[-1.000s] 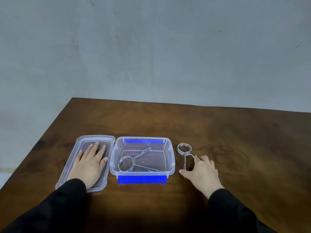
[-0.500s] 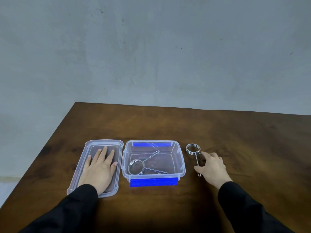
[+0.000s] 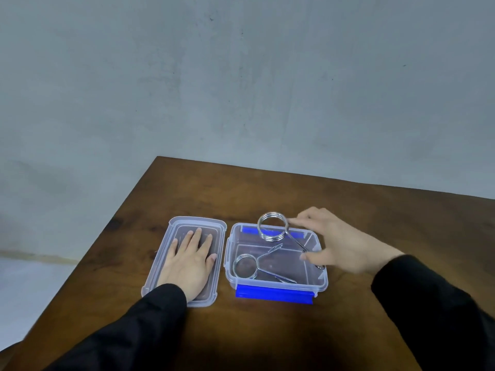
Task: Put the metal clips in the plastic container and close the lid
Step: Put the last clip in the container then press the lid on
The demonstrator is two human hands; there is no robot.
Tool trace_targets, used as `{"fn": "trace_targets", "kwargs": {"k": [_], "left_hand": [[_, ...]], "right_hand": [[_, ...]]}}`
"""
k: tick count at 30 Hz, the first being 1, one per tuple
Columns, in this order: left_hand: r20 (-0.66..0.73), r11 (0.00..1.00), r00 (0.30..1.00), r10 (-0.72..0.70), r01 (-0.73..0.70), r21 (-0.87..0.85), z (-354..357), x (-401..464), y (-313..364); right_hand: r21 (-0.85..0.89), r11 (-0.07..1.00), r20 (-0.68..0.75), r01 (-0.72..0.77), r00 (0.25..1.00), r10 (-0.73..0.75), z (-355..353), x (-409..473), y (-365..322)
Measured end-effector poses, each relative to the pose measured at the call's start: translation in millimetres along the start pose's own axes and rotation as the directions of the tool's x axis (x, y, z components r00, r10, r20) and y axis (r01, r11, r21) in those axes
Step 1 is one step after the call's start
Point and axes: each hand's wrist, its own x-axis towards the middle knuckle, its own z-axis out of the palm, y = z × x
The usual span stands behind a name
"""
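Above the brown table (image 3: pixel 267 188), right hand (image 3: pixel 340 245) apparently pinches a clip (image 3: pixel 273 230); left hand (image 3: pixel 191 261) flat.

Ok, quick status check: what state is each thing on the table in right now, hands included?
Container: open, lid off, one clip inside.
Lid: flat on the table left of the container, under the left hand.
Clip in container: lying on the bottom.
Second clip: held up over the container, not yet released.
Left hand: flat, pressing on the lid.
Right hand: gripping the second clip.
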Motion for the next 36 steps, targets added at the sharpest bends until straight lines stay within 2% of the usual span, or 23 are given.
{"fn": "trace_targets", "kwargs": {"k": [5, 13, 36], "left_hand": [[-0.008, 0.999, 0.999, 0.034, -0.034, -0.016, -2, 2, 9], [-0.014, 1.0, 1.0, 0.024, -0.024, -0.007, 0, 1, 6], [-0.049, 1.0, 0.999, 0.021, -0.02, 0.013, 2, 1, 6]], "right_hand": [[-0.105, 0.993, 0.2, 0.056, 0.979, -0.034, 35, 20, -3], [-0.098, 0.989, 0.282, 0.112, 0.956, -0.08, 55, 42, -5], [-0.156, 0.983, 0.204, 0.102, 0.977, -0.069, 69, 37, -3]]}}
